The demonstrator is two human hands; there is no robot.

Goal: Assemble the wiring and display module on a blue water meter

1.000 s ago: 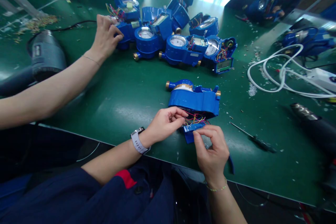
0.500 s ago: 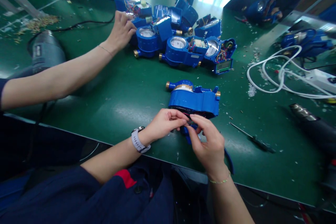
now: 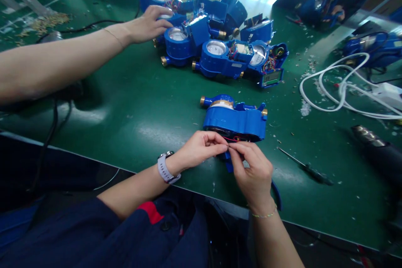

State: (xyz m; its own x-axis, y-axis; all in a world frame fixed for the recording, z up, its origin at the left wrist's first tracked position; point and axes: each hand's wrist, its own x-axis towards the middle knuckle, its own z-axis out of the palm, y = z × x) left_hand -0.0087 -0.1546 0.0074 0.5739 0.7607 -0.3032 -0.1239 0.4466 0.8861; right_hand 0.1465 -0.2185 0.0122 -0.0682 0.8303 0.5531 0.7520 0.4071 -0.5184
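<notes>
A blue water meter (image 3: pixel 234 119) with brass pipe ends lies on its side on the green table, its open face turned toward me. Thin red wires (image 3: pixel 232 139) show at that opening. Just in front of it, my left hand (image 3: pixel 202 146) pinches with thumb and forefinger, a watch on its wrist. My right hand (image 3: pixel 253 163) pinches at the same spot, so the fingertips of both hands meet. Whatever they hold is too small to make out, probably wire ends. Below the fingers a blue part (image 3: pixel 228 163) is mostly hidden by my hands.
Several blue water meters (image 3: pixel 216 56) are crowded together at the back. A co-worker's hand (image 3: pixel 150 25) reaches to them from the left. To the right lie a screwdriver (image 3: pixel 304 166), a heat gun (image 3: pixel 373 144) and a looped white cable (image 3: pixel 336 88). Another person stands at the back right.
My fingertips have drawn closer together in front of the meter, and the red wires show more. The co-worker's hand has moved right, over the meters at the back.
</notes>
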